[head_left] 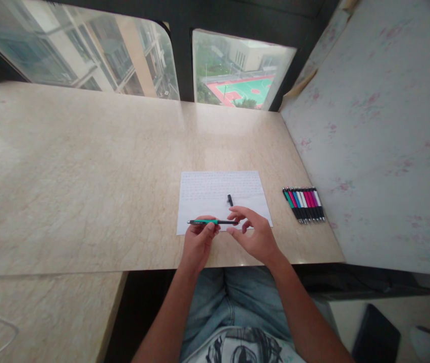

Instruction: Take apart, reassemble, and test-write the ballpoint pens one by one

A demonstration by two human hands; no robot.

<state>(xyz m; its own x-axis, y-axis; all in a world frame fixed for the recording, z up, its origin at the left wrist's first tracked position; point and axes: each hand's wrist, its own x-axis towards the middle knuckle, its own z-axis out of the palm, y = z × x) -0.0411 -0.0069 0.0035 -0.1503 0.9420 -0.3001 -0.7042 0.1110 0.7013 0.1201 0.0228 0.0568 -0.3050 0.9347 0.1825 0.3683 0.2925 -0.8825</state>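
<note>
A green pen (206,221) with dark ends lies level in my left hand (199,239), pinched between thumb and fingers. Its thin dark end points right. Around that end my right hand (255,234) is curved, with thumb and index finger apart; whether a fingertip touches the pen is hard to see. Beneath both hands a white sheet of paper (200,206) rests on the stone-patterned counter, with lines of writing across its upper half. Just beyond my right fingers, a small black piece (229,199), perhaps a cap or pen part, sits on the sheet.
A row of several pens (303,204) in green, pink, blue, white and purple lies right of the paper, beside the patterned wall (381,151). The counter (86,191) runs left and back to the windows. A white cable (6,322) is at lower left.
</note>
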